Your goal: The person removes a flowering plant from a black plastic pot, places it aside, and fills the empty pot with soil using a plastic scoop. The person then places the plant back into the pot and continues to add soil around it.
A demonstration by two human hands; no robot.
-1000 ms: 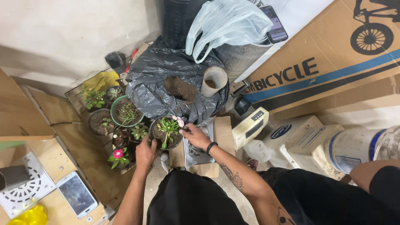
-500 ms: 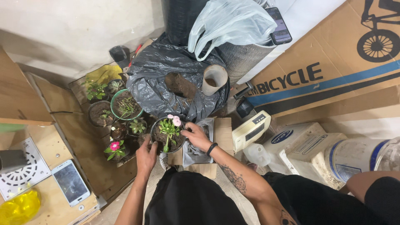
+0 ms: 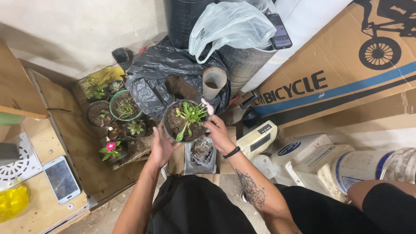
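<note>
The pot point(image 3: 185, 121) sits between both hands, just in front of the black bag point(image 3: 173, 78). The left hand point(image 3: 161, 145) cups its left wall; the right hand point(image 3: 218, 133) clasps its right rim. The plant point(image 3: 190, 116) stands upright. Both hands are equally near.

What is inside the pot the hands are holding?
The pot holds dark soil and a green leafy plant with a pale pink flower at the rim. Roots and the pot's bottom are hidden by soil.

Left hand point(image 3: 161, 145) and right hand point(image 3: 219, 134) raised forward, fingers curled inward, forearms converging, right forearm tattooed
</note>
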